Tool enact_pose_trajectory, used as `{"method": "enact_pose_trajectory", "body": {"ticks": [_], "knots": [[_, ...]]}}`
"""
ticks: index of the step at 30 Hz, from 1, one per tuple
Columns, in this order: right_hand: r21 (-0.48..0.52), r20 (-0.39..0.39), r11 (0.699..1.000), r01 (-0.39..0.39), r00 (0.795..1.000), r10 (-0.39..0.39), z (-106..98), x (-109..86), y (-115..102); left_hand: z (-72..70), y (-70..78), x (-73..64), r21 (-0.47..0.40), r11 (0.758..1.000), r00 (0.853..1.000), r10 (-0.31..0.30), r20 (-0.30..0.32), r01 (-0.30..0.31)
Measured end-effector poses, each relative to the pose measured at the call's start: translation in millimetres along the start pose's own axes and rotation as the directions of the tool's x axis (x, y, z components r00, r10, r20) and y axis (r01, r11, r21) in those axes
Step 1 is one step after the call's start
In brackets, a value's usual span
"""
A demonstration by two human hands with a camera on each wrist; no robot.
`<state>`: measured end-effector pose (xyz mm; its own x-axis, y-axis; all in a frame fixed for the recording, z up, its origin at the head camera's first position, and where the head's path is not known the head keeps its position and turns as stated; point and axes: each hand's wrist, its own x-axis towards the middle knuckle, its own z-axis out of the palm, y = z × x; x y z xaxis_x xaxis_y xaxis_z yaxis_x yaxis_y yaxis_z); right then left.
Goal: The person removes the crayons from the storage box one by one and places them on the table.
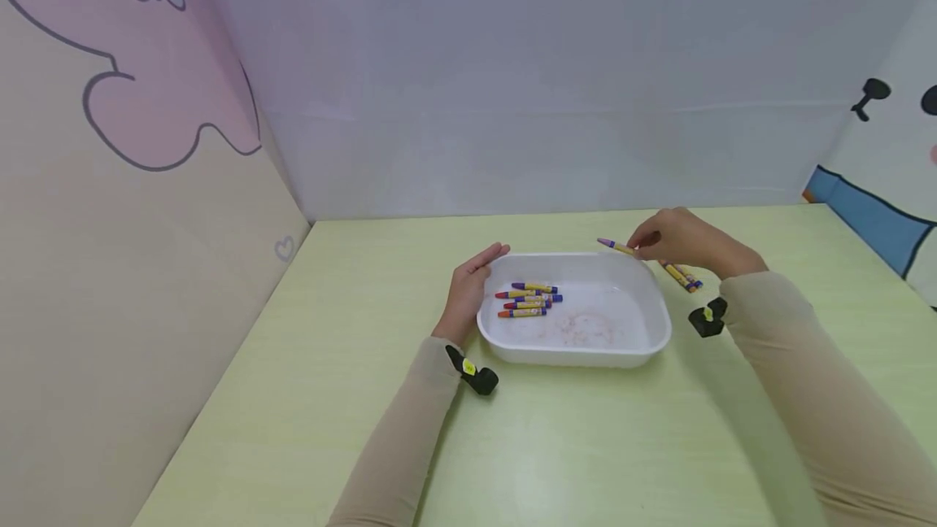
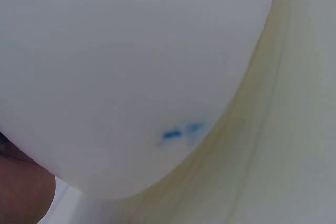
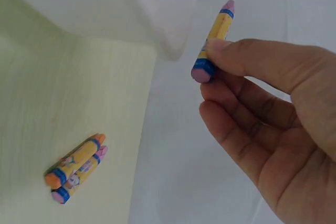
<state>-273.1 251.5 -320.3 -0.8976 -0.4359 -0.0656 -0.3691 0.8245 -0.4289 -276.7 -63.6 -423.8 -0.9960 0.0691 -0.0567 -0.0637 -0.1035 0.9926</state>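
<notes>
A white plastic tray sits on the table, with several crayons in its left half, their tips mostly pointing left. My left hand rests against the tray's left side, its fingers stretched along the back left corner. In the left wrist view the tray's outer wall, with blue smudges, hides most of that hand. Above the back right corner, my right hand pinches a light purple crayon in a yellow wrapper between thumb and fingers. The crayon's tip points away from the palm.
On the table right of the tray lie an orange crayon and a pink crayon, side by side and touching. The pale green table meets a white cloth backdrop behind. A printed panel stands at the left.
</notes>
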Motion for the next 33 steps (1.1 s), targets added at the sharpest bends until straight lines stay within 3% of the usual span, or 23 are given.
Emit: {"method": "enact_pose_trajectory", "body": {"ticks": [5, 11, 18, 33], "knots": [[-0.04, -0.064, 0.998, -0.051, 0.997, 0.049, 2, -7.4, 25, -2.0, 0.1, 0.5, -0.005, 1.0, 1.0, 0.005, 0.005, -0.005], [0.012, -0.066, 0.985, -0.171, 0.983, 0.171, 8, -15.2, 53, -2.2, 0.8, 0.1, -0.003, 1.0, 1.0, 0.008, 0.01, -0.008], [0.035, -0.059, 0.96, -0.279, 0.958, 0.281, 13, -24.1, 71, -1.2, -0.3, 0.7, -0.014, 1.0, 1.0, 0.006, -0.012, -0.006], [0.033, -0.034, 0.947, -0.319, 0.947, 0.32, 24, -35.4, 98, -0.2, -0.4, 1.9, -0.038, 0.999, 1.0, 0.018, -0.02, -0.018]]}}
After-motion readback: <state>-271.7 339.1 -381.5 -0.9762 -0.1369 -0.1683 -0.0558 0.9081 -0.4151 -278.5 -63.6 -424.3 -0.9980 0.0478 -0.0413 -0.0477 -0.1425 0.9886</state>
